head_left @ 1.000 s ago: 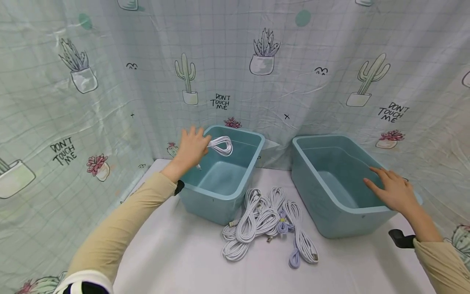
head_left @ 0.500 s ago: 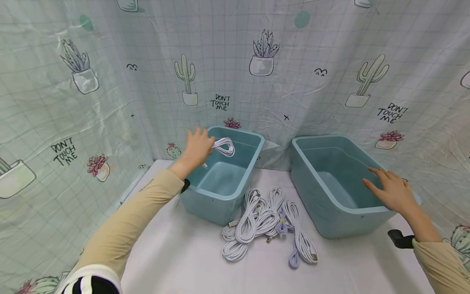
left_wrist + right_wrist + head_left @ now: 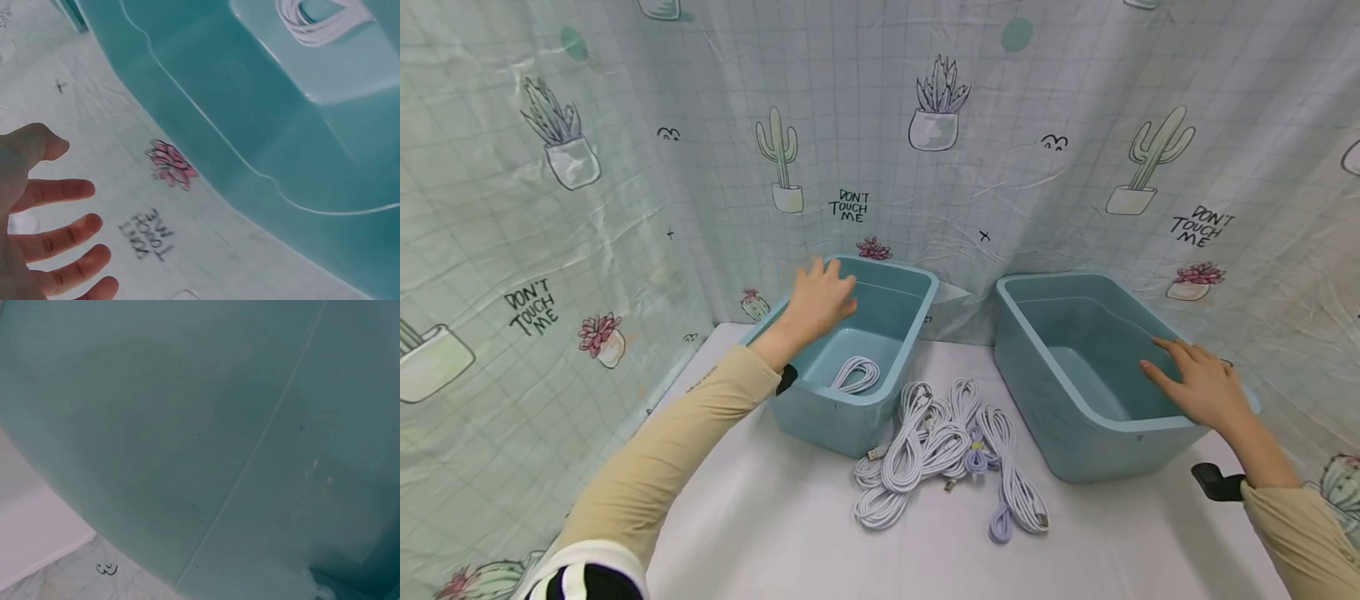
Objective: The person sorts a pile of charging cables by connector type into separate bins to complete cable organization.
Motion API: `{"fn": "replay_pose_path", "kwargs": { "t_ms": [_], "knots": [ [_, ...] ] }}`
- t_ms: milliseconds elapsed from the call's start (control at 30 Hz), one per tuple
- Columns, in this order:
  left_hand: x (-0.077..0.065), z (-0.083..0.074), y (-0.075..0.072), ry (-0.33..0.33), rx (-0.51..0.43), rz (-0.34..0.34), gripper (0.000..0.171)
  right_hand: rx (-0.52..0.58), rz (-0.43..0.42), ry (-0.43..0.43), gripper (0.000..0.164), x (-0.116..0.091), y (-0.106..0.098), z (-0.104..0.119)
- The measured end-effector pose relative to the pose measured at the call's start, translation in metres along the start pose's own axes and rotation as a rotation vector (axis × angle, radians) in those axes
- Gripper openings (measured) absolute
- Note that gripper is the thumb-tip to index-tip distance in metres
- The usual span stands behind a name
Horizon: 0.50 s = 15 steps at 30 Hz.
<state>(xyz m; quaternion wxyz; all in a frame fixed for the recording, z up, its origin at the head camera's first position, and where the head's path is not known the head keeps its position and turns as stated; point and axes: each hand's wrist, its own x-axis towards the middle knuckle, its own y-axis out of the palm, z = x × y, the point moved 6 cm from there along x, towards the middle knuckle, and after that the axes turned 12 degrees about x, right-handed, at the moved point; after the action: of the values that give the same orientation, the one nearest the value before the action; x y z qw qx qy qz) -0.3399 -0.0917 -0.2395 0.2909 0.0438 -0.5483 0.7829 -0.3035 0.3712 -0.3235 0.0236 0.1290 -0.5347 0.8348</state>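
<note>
Over the left blue bin (image 3: 925, 321) is my left hand (image 3: 820, 302), its fingers spread and holding nothing. A coiled white cable (image 3: 857, 375) lies on that bin's floor, below the hand; the left wrist view shows part of the same coil (image 3: 315, 22). My right hand (image 3: 1206, 390) is at the near right rim of the right blue bin (image 3: 1060, 400), fingers extended over its inside. Between the bins, on the white table, sits a pile of coiled white cables (image 3: 917, 458). Two small purple cable ends show by it. The right hand itself is outside the right wrist view.
The white table (image 3: 775, 517) carries both bins and the pile. Behind them hangs a curtain (image 3: 880, 125) printed with cacti. The bins' raised rims stand on either side of the cables.
My left hand has let go of the coiled white cable, which dropped onto the left bin's floor. The hand shifted slightly right. My right hand has stayed in place.
</note>
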Motion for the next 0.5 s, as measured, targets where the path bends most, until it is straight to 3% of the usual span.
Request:
{"fn": "replay_pose_path", "kwargs": {
  "t_ms": [267, 500],
  "knots": [
    [-0.014, -0.023, -0.023, 0.098, -0.010, -0.143, 0.024, 0.001, -0.003, 0.001, 0.065, 0.001, 0.000, 0.001],
    [-0.024, -0.035, -0.032, 0.162, 0.006, -0.220, 0.016, 0.007, -0.003, 0.006, 0.065, 0.000, 0.000, 0.001]
  ]
}}
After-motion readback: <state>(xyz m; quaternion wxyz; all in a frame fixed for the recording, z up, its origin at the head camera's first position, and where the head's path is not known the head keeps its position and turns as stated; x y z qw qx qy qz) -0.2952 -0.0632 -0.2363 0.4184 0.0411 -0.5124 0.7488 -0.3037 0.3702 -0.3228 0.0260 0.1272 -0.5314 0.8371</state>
